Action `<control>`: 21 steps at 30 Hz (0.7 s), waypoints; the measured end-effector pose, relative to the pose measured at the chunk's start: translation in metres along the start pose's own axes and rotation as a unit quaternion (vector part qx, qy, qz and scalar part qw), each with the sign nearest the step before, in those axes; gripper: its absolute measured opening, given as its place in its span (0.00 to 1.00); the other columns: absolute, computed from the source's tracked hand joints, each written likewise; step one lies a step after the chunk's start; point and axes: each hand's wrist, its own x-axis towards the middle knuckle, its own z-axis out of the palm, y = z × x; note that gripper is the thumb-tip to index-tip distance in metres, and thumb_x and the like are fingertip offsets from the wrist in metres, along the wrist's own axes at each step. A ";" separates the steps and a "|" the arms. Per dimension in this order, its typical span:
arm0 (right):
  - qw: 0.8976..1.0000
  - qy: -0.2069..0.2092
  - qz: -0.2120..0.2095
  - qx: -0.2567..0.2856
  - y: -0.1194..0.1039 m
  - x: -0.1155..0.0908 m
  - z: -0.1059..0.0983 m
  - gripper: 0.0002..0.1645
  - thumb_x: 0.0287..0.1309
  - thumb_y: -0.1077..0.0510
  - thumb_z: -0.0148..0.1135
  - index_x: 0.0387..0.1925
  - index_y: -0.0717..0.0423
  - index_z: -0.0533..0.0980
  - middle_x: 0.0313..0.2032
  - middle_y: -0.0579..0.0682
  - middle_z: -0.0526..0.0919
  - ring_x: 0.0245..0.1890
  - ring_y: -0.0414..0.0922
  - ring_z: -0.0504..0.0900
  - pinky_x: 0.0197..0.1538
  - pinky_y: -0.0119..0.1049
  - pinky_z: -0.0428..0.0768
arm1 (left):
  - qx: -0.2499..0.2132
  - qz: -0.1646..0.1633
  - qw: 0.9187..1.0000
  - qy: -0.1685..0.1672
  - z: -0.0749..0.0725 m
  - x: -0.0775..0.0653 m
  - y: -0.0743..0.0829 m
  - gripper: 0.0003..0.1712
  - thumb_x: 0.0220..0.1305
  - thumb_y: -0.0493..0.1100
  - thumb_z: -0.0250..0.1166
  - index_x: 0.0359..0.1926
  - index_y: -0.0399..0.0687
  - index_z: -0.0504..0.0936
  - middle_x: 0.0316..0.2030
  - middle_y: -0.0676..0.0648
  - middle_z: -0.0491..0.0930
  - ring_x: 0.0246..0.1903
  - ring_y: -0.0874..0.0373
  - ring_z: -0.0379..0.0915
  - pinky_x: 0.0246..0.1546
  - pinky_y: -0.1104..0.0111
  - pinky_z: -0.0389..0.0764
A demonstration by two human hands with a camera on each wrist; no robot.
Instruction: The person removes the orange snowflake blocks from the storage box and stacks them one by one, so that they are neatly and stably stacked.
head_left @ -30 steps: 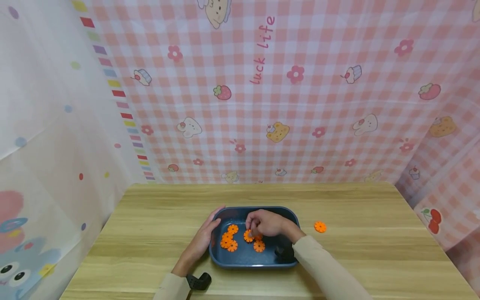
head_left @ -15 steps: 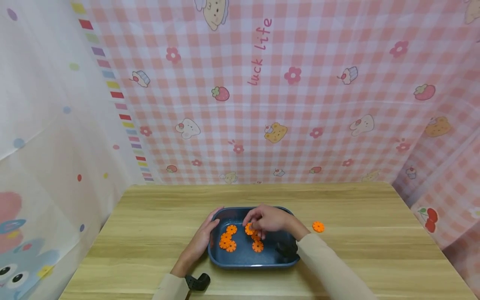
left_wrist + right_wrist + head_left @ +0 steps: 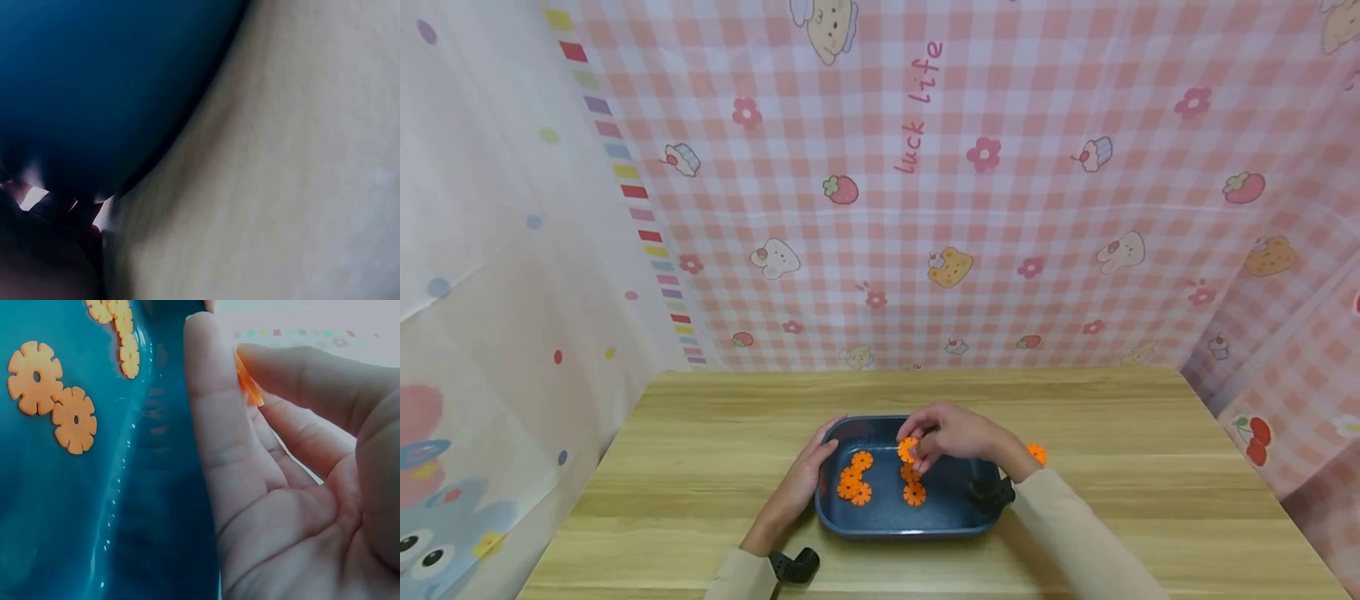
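Observation:
A dark blue oblong tray (image 3: 910,531) stands on the table. My left hand (image 3: 801,479) holds its left end, the thumb over the rim and the fingers along the outer wall. Over the tray's far side, my right hand (image 3: 958,433) pinches an orange interlocking disc (image 3: 907,450) between thumb and forefinger; in the right wrist view this disc (image 3: 250,381) shows edge-on. Below that hand, two notched discs (image 3: 914,494) lie overlapping on the tray floor. Several more discs (image 3: 850,483) are bunched at the left of the tray.
One loose orange disc (image 3: 1037,453) lies on the wooden table (image 3: 1150,483) right of the tray, partly behind the right wrist. A checked cloth (image 3: 880,217) hangs along the table's back edge. Black wrist cameras sit on both arms; the left one (image 3: 797,567) is near the tray's front left corner.
My right hand has lifted the orange disc from the tray's middle and moved up and rightward with it, uncovering the discs below. My left hand stays on the tray's left end.

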 end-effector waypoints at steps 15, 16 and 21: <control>1.000 0.009 -0.021 0.000 -0.002 -0.027 -0.020 0.21 0.59 0.69 0.61 0.55 0.64 0.75 0.41 0.57 0.82 0.43 0.61 0.85 0.50 0.50 0.82 | -0.007 0.003 1.000 -0.009 -0.002 0.000 -0.002 0.29 0.80 0.48 0.38 0.77 0.49 0.54 0.75 0.46 0.56 0.74 0.47 0.49 0.73 0.47 0.45; 1.000 0.010 -0.023 -0.002 -0.001 -0.029 -0.022 0.20 0.59 0.69 0.61 0.55 0.64 0.75 0.40 0.57 0.82 0.43 0.60 0.86 0.50 0.52 0.82 | -0.009 0.004 1.000 -0.010 -0.001 0.000 -0.002 0.29 0.80 0.48 0.38 0.77 0.49 0.55 0.75 0.45 0.57 0.74 0.47 0.49 0.73 0.47 0.45; 0.999 0.020 -0.044 -0.012 0.000 -0.036 -0.025 0.19 0.60 0.69 0.60 0.54 0.68 0.74 0.39 0.58 0.82 0.40 0.59 0.86 0.49 0.57 0.81 | -0.024 0.006 1.000 -0.011 -0.001 0.001 -0.002 0.28 0.79 0.46 0.39 0.76 0.49 0.57 0.73 0.45 0.59 0.73 0.47 0.51 0.73 0.48 0.46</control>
